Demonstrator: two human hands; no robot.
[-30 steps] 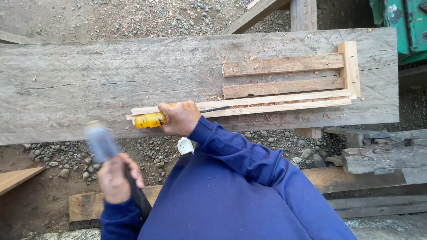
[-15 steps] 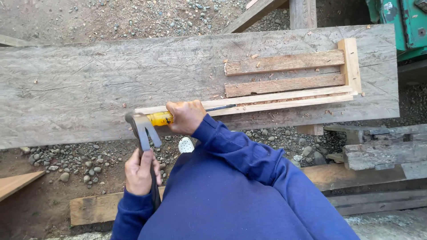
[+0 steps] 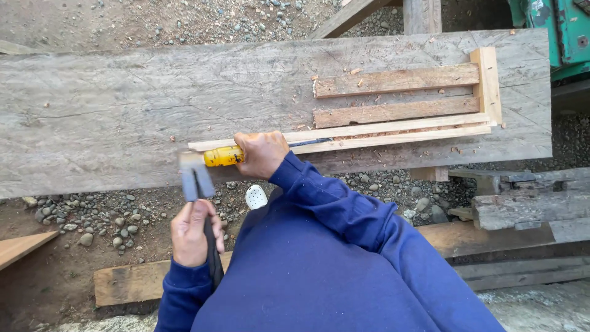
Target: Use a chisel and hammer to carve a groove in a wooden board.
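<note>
My right hand [image 3: 263,152] grips a yellow-handled chisel [image 3: 221,156] lying along a thin pale wood strip [image 3: 393,131] on a big weathered plank [image 3: 110,117]. The chisel's dark blade [image 3: 310,142] points right, into the gap between two thin strips. My left hand [image 3: 193,230] holds a hammer by its dark handle. Its blurred claw head [image 3: 190,175] is just left of the chisel's handle end. Two thicker slats [image 3: 396,80] and a cross piece [image 3: 488,83] lie beyond the strips.
Gravel ground [image 3: 92,215] lies under the plank. A board [image 3: 132,283] sits near my body, another board end [image 3: 21,246] at the left. Weathered timbers [image 3: 528,209] are stacked at the right, a green machine [image 3: 562,34] at the top right.
The hammer swung from low left, up and right, to the chisel's handle end. My right hand and the chisel stayed in place.
</note>
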